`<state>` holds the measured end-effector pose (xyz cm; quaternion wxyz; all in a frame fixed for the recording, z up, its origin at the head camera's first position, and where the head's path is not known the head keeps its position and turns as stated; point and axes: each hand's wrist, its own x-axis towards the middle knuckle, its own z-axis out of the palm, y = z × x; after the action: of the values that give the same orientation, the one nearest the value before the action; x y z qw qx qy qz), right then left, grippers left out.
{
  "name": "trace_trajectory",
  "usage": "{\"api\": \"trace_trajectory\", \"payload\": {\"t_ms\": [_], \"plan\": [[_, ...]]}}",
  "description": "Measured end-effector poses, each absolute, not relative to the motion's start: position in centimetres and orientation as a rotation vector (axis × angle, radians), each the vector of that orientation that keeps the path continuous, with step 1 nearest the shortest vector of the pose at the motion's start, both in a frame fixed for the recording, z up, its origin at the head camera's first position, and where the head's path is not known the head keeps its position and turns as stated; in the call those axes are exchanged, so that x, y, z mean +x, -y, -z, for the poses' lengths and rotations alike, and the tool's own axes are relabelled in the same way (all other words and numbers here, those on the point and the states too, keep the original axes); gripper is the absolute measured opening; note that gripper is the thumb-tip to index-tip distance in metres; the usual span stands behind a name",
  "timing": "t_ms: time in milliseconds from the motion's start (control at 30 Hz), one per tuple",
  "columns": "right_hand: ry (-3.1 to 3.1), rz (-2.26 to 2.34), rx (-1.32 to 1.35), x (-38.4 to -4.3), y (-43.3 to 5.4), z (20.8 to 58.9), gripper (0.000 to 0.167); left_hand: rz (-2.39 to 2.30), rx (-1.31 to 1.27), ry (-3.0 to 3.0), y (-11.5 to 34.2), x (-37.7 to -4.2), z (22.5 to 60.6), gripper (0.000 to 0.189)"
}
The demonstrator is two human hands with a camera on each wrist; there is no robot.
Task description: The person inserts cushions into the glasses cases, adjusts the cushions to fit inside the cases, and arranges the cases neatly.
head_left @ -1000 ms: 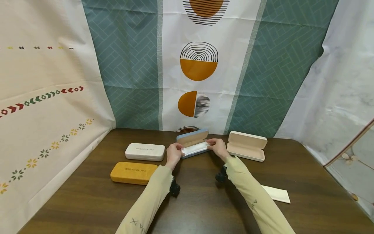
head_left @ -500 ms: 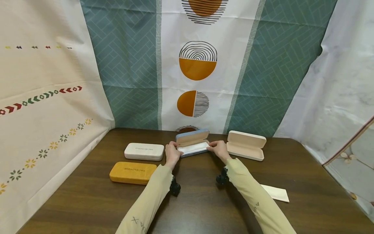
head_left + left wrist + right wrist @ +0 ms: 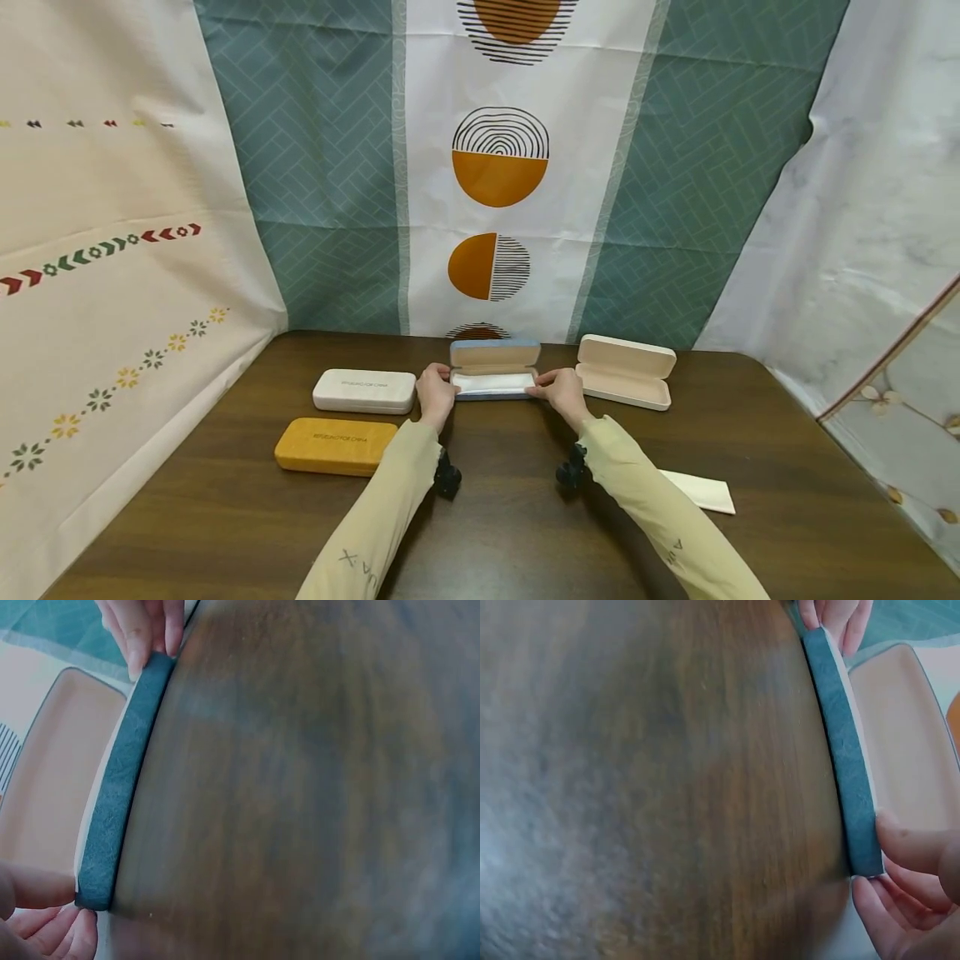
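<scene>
A blue glasses case (image 3: 496, 397) stands with its lid raised at the back middle of the table, its long front side square to me. Inside its lower half lies a folded white cloth (image 3: 491, 383). My left hand (image 3: 435, 395) grips the case's left end, thumb at the rim and fingers curled under the corner in the left wrist view. At the right end my right hand (image 3: 564, 392) grips the same way, thumb (image 3: 911, 844) along the rim. In both wrist views the blue front wall (image 3: 124, 780) hides the cloth.
Left of the blue case sit a closed white case (image 3: 364, 392) and, nearer me, a closed yellow case (image 3: 336, 446). An open cream case (image 3: 626, 372) stands to the right. A folded pale cloth (image 3: 701, 491) lies near my right sleeve. Curtains hang behind the table.
Between my hands the blue case has turned from slanted to straight, its right end coming nearer. The white cloth turned with it. The other cases stay put.
</scene>
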<state>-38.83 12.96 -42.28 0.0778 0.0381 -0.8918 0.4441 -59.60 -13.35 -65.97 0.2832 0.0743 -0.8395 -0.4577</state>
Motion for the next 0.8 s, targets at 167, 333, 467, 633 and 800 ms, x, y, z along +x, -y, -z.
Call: {"api": "trace_trajectory", "payload": {"t_ms": [167, 333, 467, 633, 800], "plan": [[2.598, -1.546, 0.073, -38.8, -13.1, 42.4, 0.025, 1.203, 0.189, 2.248, 12.1, -54.4, 60.7, 0.039], [2.523, -1.630, 0.032, -38.6, -12.7, 40.8, 0.038, 1.361, 0.142, 2.213, 10.6, -45.7, 50.9, 0.038], [2.489, -1.711, 0.102, -38.8, -12.5, 39.6, 0.055, 1.500, 0.125, 2.255, 9.3, -42.0, 45.2, 0.048], [2.525, -1.767, 0.171, -39.1, -12.3, 39.2, 0.062, 1.598, 0.170, 2.393, 8.2, -38.1, 40.1, 0.050], [2.556, -1.751, 0.208, -39.3, -12.1, 39.3, 0.061, 1.679, 0.159, 2.422, 8.3, -37.4, 39.3, 0.052]]}}
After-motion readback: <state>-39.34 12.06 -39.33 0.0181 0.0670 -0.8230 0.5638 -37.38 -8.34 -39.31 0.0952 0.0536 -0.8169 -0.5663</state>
